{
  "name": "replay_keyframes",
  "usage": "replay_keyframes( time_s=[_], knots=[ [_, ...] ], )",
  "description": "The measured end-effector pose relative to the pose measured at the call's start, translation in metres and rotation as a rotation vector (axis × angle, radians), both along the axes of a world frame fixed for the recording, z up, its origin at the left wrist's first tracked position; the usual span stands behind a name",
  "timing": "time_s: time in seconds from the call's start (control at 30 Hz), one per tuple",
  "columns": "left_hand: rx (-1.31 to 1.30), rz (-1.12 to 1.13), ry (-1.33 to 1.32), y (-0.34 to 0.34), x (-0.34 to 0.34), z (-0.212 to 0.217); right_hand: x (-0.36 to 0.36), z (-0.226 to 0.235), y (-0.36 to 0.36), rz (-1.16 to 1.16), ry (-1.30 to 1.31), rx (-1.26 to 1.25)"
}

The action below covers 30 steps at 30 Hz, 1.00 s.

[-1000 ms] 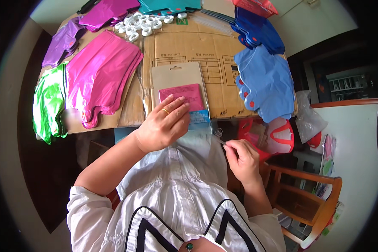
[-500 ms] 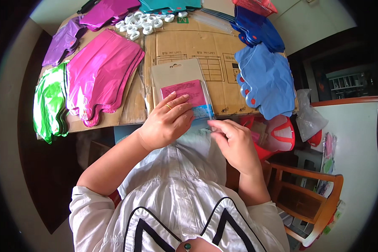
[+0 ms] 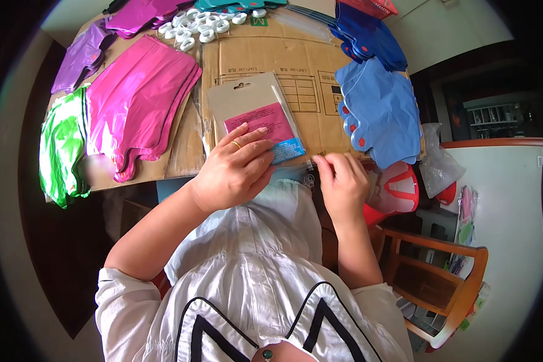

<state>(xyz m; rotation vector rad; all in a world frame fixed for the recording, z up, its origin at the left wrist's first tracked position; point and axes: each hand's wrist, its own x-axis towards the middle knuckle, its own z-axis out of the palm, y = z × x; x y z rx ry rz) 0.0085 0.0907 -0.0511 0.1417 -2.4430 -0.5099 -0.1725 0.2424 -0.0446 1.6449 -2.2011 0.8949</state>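
Two bare hands attend to one flat, clear-plastic packet (image 3: 238, 99) on the corrugated cardboard (image 3: 235, 57), near its front edge. The left hand (image 3: 235, 169) lies across it, fingers extended over its pink panel (image 3: 256, 117); the right hand (image 3: 344, 184) curls just beside its lower right corner, though whether thumb and forefinger pinch anything I cannot tell. At least seven stacks of lobed film shapes lie around, among them a glossy pink stack (image 3: 142, 102), a crinkled green stack (image 3: 63, 145) and a matte light-blue stack (image 3: 380, 114), plus over ten white rings (image 3: 206, 36).

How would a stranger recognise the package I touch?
At the near edge of the brown cardboard, find the left hand. Partly under it lies the flat package. Unlike the curvy pink foil stack, it is rectangular, banded beige, pink and blue.
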Motion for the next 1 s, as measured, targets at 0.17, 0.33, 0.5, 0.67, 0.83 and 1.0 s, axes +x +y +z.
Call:
replay_keyframes(
  time_s=[0.17, 0.33, 0.5, 0.67, 0.83, 1.0],
  knots=[
    [0.075, -0.022, -0.028, -0.002, 0.0, 0.0, 0.0, 0.013, 0.006, 0.242, -0.282, -0.018],
    [0.143, -0.063, -0.046, -0.007, -0.002, 0.003, -0.022, 0.011, -0.01, 0.362, -0.17, 0.109],
    [0.194, -0.082, -0.062, -0.008, 0.0, 0.004, -0.024, 0.011, -0.009, 0.394, -0.045, 0.128],
    [0.21, -0.109, -0.072, -0.01, 0.002, 0.001, -0.028, 0.014, -0.012, 0.422, -0.051, 0.188],
    [0.206, -0.13, -0.086, -0.007, 0.001, 0.003, -0.031, 0.02, -0.014, 0.47, -0.098, 0.266],
    [0.215, -0.143, -0.091, -0.008, 0.0, 0.003, -0.029, 0.025, -0.005, 0.5, -0.049, 0.193]
  ],
)
